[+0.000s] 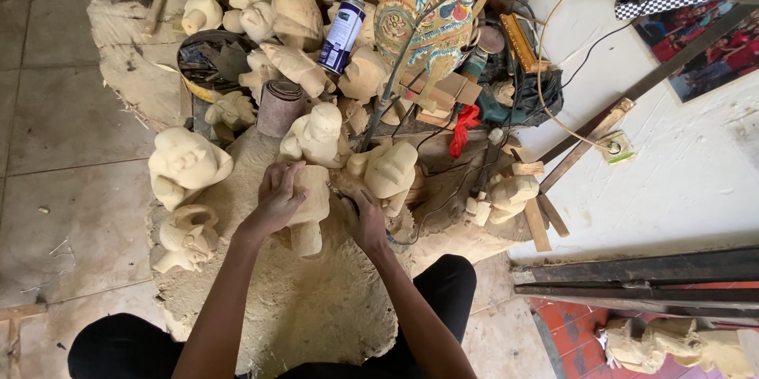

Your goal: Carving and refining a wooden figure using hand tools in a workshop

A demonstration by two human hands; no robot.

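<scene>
Head view: pale unfinished wooden figure, upright on sawdust-covered floor. Left hand wrapped around its top. Right hand closed on a small tool, tip against the figure. Similar carvings, sandpaper roll and spray can behind.

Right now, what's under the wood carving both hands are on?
The pale wood carving, steadied by the left hand, rests on a sawdust-covered mound. The right hand hides its right edge; the contact patch underneath isn't visible.
</scene>
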